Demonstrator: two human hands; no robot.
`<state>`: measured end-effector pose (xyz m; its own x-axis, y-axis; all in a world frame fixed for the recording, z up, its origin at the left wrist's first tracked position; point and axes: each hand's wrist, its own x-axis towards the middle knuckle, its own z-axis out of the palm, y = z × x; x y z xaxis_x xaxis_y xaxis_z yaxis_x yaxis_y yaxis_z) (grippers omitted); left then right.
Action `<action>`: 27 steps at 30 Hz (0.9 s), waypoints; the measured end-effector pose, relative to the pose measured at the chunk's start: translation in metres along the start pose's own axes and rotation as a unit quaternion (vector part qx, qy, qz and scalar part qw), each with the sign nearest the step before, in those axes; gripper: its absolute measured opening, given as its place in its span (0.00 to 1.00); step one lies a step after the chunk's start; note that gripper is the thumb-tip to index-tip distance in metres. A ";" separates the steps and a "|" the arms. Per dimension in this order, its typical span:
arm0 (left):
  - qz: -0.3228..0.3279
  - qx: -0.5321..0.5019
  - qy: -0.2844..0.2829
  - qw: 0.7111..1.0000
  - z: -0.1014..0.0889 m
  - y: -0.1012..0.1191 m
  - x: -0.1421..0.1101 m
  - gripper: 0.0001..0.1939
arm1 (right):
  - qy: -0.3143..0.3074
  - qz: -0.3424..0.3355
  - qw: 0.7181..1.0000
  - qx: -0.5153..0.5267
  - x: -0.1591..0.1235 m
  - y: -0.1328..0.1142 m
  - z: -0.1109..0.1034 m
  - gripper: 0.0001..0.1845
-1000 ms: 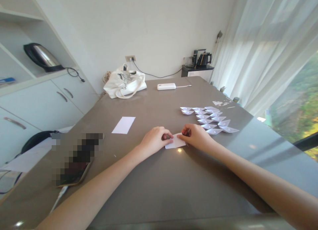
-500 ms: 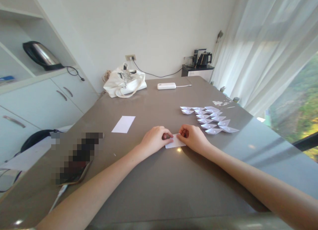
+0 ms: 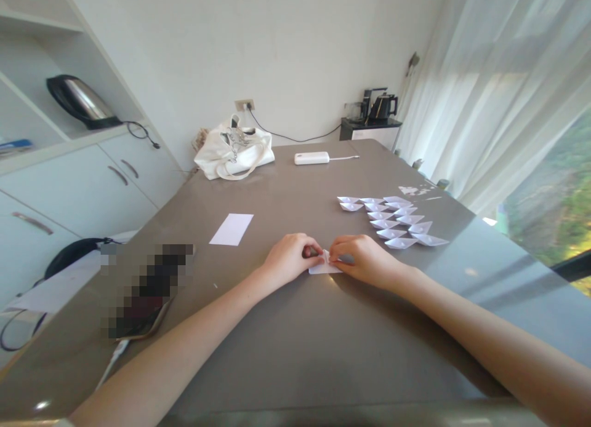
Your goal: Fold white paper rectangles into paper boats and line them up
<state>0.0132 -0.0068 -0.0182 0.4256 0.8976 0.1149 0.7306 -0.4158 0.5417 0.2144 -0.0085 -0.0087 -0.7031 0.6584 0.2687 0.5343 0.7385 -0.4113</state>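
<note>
In the head view, the left hand [image 3: 292,255] grasps the left side of a small white paper [image 3: 321,269] on the surface [image 3: 277,353], and the right hand [image 3: 361,255] pinches its right side, where it seems folded up. If the left hand's hold slackens, the paper could slip and crease crookedly; the right hand straying outward might knock the paper boats [image 3: 389,234] nearby

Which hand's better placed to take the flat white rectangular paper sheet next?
Left, probably. The left hand is nearer the flat white rectangular paper sheet; the right hand sits farther, by the folded white paper boats. Both touch the small white paper piece.
</note>
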 end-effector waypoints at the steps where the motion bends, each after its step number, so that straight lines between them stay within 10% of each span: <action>1: 0.000 0.000 -0.001 1.000 0.000 0.000 0.000 0.10 | -0.002 0.002 1.000 0.000 0.000 -0.001 0.000 0.09; 27: 0.018 0.015 -0.006 1.000 -0.003 0.001 0.001 0.07 | -0.022 -0.004 1.000 0.022 -0.001 -0.003 -0.004 0.10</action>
<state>0.0133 -0.0061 -0.0151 0.4581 0.8802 0.1237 0.7304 -0.4521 0.5120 0.2155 -0.0109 -0.0045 -0.7281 0.6443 0.2339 0.5081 0.7364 -0.4468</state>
